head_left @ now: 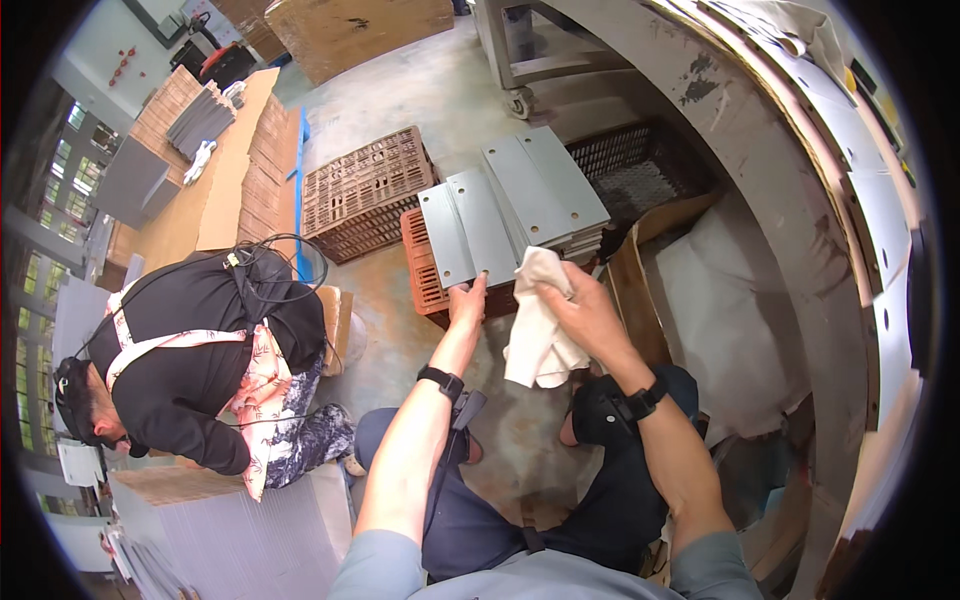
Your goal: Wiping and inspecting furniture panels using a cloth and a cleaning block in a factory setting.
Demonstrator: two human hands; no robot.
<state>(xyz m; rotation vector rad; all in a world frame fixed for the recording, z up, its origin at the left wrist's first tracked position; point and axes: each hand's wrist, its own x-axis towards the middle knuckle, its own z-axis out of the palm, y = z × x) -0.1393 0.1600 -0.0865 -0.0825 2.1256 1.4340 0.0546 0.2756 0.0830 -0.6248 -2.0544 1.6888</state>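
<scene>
My left hand [467, 304] is at the near edge of a flat grey panel [480, 215] with small holes near its ends, its fingers closed on that edge. This panel lies on top of an orange plastic crate [426, 275]. In my right hand [590, 315] is a bunched cream cloth [540, 325], hanging down in front of the panels. Just right of the left panel, a stack of similar grey panels [545, 185] rises a little higher. The undersides of both piles are mostly hidden.
Brown plastic crates [368, 185] stand behind on the left, and a black crate [650, 170] is behind on the right. A cardboard box [628, 290] with a pale lining sits at my right. To my left a co-worker [200, 350] bends over more stacked sheets [250, 530].
</scene>
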